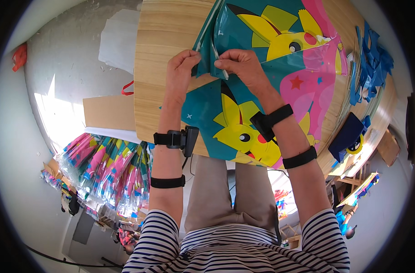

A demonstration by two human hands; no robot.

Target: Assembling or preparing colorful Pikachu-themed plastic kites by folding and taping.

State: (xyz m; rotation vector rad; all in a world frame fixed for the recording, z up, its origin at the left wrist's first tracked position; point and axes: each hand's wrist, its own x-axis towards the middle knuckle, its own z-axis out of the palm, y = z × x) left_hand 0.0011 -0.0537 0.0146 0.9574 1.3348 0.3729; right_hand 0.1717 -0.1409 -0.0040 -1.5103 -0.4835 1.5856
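Observation:
My left hand (183,68) is closed in a pinch on the teal edge of a glossy printed plastic sheet (234,34), where a pale strip runs along the fold. My right hand (244,68) pinches the facing edge of the same sheet. A thin white rod or strip (225,74) pokes out under its fingertips; I cannot tell which it is. Between the two hands the teal edges stand a little apart. Below them another part of the print (243,132), or a second sheet, lies flat with a yellow cartoon figure on teal and pink.
The wooden table (153,32) has a bundle of blue ribbons (371,59) and thin sticks at its right. A dark blue object (347,134) lies nearer. Left of the table are a cardboard piece (108,112) and a pile of colourful plastic-wrapped sheets (109,170). People appear farther back.

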